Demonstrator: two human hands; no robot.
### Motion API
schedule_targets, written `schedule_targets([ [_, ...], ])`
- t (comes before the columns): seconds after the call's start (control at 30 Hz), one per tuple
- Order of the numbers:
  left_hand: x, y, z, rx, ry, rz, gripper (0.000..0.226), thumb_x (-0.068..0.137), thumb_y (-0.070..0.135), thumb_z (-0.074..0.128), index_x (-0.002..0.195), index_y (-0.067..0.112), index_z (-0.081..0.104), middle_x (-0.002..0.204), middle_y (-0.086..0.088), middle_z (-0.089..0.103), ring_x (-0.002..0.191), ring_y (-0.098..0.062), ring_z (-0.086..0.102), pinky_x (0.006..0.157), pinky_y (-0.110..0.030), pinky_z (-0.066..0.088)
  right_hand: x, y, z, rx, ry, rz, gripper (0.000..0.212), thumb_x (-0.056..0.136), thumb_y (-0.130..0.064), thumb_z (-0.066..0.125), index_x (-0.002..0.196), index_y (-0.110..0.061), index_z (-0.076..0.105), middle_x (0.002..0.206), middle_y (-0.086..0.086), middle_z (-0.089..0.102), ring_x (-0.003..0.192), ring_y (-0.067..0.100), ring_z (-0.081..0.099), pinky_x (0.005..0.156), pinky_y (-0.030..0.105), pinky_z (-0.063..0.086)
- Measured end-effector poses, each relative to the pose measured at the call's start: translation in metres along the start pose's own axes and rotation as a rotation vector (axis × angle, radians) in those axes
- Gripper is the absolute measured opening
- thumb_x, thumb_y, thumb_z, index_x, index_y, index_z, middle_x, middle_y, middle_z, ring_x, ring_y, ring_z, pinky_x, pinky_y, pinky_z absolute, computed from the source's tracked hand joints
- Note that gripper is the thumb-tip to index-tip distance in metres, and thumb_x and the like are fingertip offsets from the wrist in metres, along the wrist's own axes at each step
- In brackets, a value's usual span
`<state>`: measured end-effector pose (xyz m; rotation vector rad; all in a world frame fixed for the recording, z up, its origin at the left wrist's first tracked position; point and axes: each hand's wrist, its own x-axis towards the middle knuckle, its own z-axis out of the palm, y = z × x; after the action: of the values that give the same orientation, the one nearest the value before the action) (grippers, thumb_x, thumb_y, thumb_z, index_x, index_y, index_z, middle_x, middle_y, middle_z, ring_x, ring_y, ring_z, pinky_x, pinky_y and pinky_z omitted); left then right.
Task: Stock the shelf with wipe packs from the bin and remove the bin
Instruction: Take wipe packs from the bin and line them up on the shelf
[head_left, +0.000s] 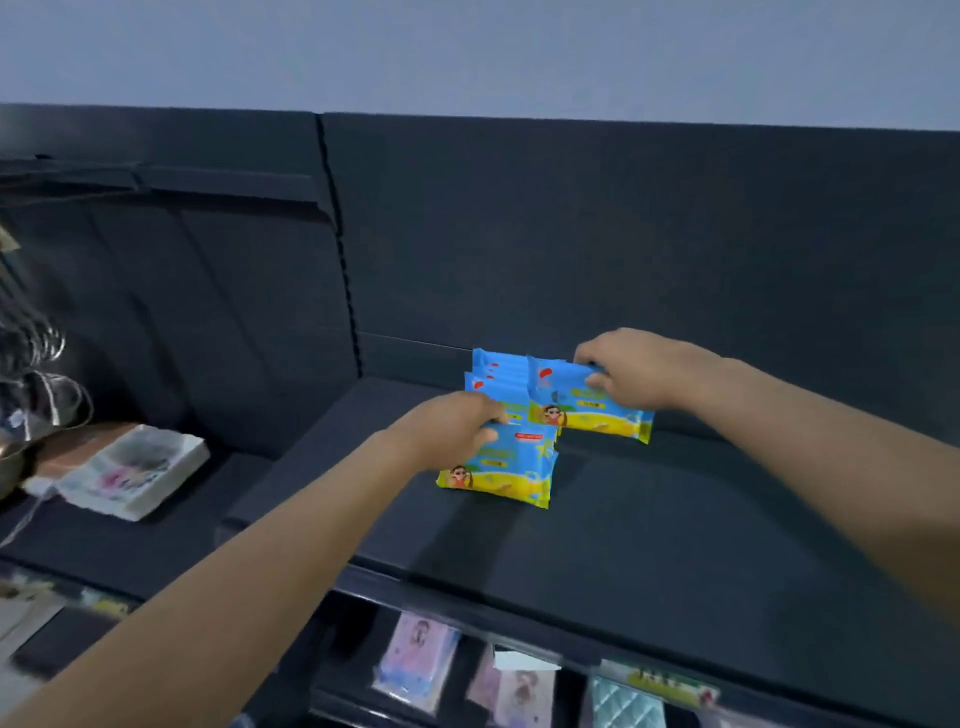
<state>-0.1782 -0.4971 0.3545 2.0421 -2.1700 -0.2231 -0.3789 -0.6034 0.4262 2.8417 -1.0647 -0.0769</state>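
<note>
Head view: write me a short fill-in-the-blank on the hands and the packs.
1. The left hand and right hand each grip a blue and ___ pack.
2. The packs sit on a dark ___.
3. The ___ hand grips the front pack, the other the rear pack.
Missing: yellow; shelf; left.

On the dark shelf (649, 519), a blue-and-yellow front pack (501, 467) stands upright, its top gripped by the left fingers (491, 415). The matching right pack (587, 413) stands under the right fingers (597, 382). A row of packs (496, 370) stands just beyond the left fingers.
</note>
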Motion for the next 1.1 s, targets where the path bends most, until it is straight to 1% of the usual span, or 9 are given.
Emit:
schedule_targets([
  [0.13,0.019,-0.007,0.008,-0.041,-0.147,0.020,0.051,0.081,0.018,0.063,0.131,0.019,0.050,0.123,0.002,0.051,0.114,-0.016,0.049,0.096,-0.033,0.043,0.002,0.000,0.007,0.046,-0.025,0.039,0.019,0.095,-0.027,0.048,0.112,-0.021,0.056,0.109,0.000,0.058,0.099,0.022,0.056,0.085,0.044,0.049],
  [0.23,0.032,-0.011,0.018,-0.020,-0.315,0.022,0.068,0.070,0.030,0.079,0.130,0.017,0.048,0.121,0.002,0.048,0.108,-0.014,0.047,0.091,-0.031,0.044,0.005,-0.003,0.012,0.045,-0.038,0.051,0.017,0.095,-0.027,0.048,0.108,-0.020,0.056,0.106,0.000,0.057,0.098,0.022,0.055,0.084,0.044,0.049],
  [0.3,0.039,-0.015,0.022,-0.053,-0.365,-0.007,0.075,0.068,0.036,0.081,0.132,0.017,0.045,0.129,0.001,0.044,0.112,-0.015,0.045,0.091,-0.029,0.042,0.007,-0.005,0.013,0.043,-0.045,0.061,0.017,0.095,-0.027,0.047,0.108,-0.019,0.056,0.106,0.000,0.057,0.098,0.022,0.055,0.084,0.044,0.049],
  [0.43,0.049,-0.022,0.019,-0.050,-0.466,-0.057,0.101,0.066,0.048,0.080,0.147,0.020,0.027,0.146,0.003,0.029,0.134,-0.019,0.032,0.108,-0.035,0.034,0.008,-0.010,0.010,0.031,-0.074,0.088,0.017,0.096,-0.027,0.047,0.108,-0.019,0.056,0.104,0.000,0.057,0.096,0.022,0.056,0.083,0.043,0.050],
  [0.53,0.052,-0.021,0.018,0.010,-0.481,-0.070,0.103,0.064,0.054,0.079,0.145,0.018,0.028,0.145,0.000,0.031,0.132,-0.020,0.034,0.105,-0.034,0.036,0.007,-0.014,0.005,0.017,-0.091,0.098,0.017,0.096,-0.026,0.047,0.108,-0.019,0.056,0.104,0.000,0.056,0.096,0.021,0.056,0.080,0.042,0.050],
  [0.63,0.051,-0.021,0.017,0.185,-0.384,0.006,0.100,0.059,0.065,0.076,0.138,0.016,0.036,0.131,-0.001,0.036,0.123,-0.020,0.034,0.105,-0.036,0.032,0.006,-0.015,-0.002,0.013,-0.087,0.106,0.018,0.096,-0.026,0.047,0.109,-0.018,0.056,0.105,0.000,0.057,0.096,0.021,0.056,0.079,0.041,0.050],
  [0.83,0.046,-0.028,0.029,0.486,0.199,0.206,0.073,0.071,0.067,0.058,0.121,0.015,0.044,0.121,-0.002,0.041,0.110,-0.020,0.041,0.097,-0.036,0.028,0.004,-0.011,-0.004,-0.073,-0.111,0.120,0.016,0.096,-0.028,0.047,0.107,-0.017,0.052,0.104,0.001,0.056,0.096,0.023,0.056,0.081,0.044,0.050],
  [1.0,0.061,-0.036,0.039,0.449,0.354,0.174,0.064,0.078,0.058,0.057,0.123,0.014,0.042,0.124,-0.003,0.041,0.110,-0.021,0.042,0.096,-0.034,0.030,-0.004,-0.007,-0.014,-0.096,-0.133,0.140,0.012,0.095,-0.026,0.048,0.100,-0.017,0.053,0.094,-0.001,0.054,0.091,0.024,0.057,0.079,0.045,0.051],
  [1.1,0.062,-0.041,0.045,0.403,0.403,0.229,0.069,0.075,0.059,0.061,0.125,0.013,0.045,0.124,-0.004,0.044,0.111,-0.023,0.046,0.098,-0.036,0.032,-0.011,-0.015,-0.018,-0.091,-0.169,0.127,0.016,0.093,-0.025,0.049,0.107,-0.019,0.054,0.093,-0.006,0.049,0.092,0.020,0.053,0.074,0.037,0.047],
])
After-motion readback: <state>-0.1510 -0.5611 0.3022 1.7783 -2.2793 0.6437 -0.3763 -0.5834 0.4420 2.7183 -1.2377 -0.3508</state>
